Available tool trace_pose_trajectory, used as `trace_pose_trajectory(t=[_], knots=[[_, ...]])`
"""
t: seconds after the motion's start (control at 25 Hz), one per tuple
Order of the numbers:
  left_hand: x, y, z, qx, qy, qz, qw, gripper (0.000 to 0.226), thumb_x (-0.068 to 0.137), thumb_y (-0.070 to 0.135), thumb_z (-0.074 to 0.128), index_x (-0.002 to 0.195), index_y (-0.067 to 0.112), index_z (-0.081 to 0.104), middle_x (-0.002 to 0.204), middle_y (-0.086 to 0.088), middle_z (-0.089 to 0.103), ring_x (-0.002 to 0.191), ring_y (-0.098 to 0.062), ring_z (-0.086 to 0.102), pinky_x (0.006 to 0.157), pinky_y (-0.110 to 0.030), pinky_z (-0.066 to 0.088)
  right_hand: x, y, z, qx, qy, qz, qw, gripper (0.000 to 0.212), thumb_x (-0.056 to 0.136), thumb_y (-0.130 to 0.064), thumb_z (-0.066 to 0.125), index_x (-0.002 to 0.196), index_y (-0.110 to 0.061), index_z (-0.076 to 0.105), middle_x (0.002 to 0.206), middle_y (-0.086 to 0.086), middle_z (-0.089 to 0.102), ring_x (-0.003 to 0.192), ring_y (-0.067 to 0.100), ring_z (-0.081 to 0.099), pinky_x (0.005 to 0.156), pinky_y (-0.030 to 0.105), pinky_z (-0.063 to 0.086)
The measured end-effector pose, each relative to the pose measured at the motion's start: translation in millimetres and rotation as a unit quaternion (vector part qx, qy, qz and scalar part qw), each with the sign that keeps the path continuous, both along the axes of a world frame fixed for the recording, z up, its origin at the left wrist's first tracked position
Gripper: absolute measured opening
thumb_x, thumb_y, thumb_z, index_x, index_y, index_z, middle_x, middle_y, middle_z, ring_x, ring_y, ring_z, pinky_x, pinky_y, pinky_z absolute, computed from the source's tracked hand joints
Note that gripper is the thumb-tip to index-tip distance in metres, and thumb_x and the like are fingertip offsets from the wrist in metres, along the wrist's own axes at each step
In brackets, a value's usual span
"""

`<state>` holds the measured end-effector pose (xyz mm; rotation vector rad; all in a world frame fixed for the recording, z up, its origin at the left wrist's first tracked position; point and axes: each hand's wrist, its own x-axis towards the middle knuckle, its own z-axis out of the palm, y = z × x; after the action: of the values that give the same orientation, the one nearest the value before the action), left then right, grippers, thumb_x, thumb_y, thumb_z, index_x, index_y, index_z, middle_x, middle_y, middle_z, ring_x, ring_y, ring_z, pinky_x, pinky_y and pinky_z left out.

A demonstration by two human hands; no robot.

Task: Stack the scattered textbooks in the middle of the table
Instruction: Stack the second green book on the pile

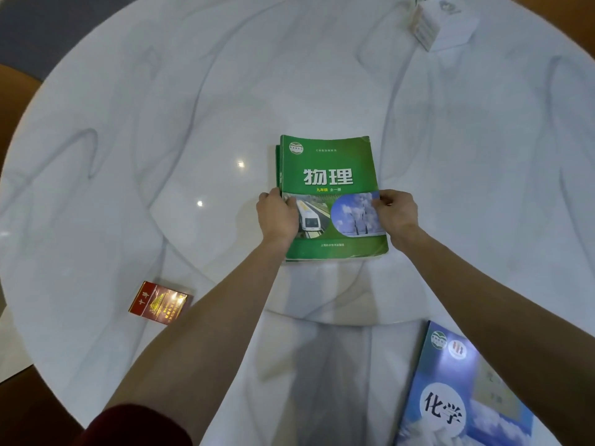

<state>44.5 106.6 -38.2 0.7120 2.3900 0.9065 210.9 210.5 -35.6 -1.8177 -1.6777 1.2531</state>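
Observation:
A green physics textbook lies face up in the middle of the round white marble table. Beneath it the edge of another green book shows along its left side. My left hand grips the green textbook's left edge and my right hand grips its right edge, thumbs on the cover. A blue chemistry textbook lies flat at the near right of the table, partly under my right forearm.
A red cigarette pack lies at the near left. A white tissue box stands at the far right edge. Brown floor shows past the table's rim on the left and at the top right.

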Motion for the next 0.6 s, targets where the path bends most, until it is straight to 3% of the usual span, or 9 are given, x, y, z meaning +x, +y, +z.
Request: trace_pose_trajectory(t=[0.28, 0.4, 0.6], knots=[[8.9, -9.6, -0.3, -0.069, 0.072, -0.012, 0.995, 0.034, 0.098, 0.023, 0.045, 0.113, -0.003, 0.06, 0.122, -0.021, 0.048, 0.115, -0.035, 0.046, 0.092, -0.039, 0.044, -3.7, 1.7, -0.4, 0.024, -0.038, 0.019, 0.999, 0.027, 0.09, -0.002, 0.046, 0.103, 0.006, 0.068, 0.11, 0.03, 0.067, 0.08, 0.022, 0.053, 0.081, 0.034, 0.052], [12.1, -10.7, 3.8, -0.096, 0.076, -0.011, 0.992, 0.036, 0.098, 0.026, 0.043, 0.113, -0.003, 0.059, 0.122, -0.02, 0.048, 0.115, -0.034, 0.046, 0.088, -0.041, 0.046, -6.3, 1.1, 1.9, 0.035, -0.056, 0.033, 0.997, 0.028, 0.089, -0.001, 0.045, 0.104, 0.008, 0.067, 0.108, 0.03, 0.068, 0.1, 0.04, 0.064, 0.094, 0.045, 0.052], [6.4, -13.3, 10.7, -0.125, 0.077, -0.051, 0.988, 0.037, 0.098, 0.029, 0.043, 0.112, -0.001, 0.058, 0.119, -0.019, 0.05, 0.111, -0.035, 0.053, 0.084, -0.042, 0.049, -8.1, -1.3, 7.6, 0.024, -0.074, 0.047, 0.996, 0.029, 0.092, -0.004, 0.046, 0.112, 0.004, 0.066, 0.116, 0.026, 0.066, 0.105, 0.037, 0.062, 0.094, 0.036, 0.049]])
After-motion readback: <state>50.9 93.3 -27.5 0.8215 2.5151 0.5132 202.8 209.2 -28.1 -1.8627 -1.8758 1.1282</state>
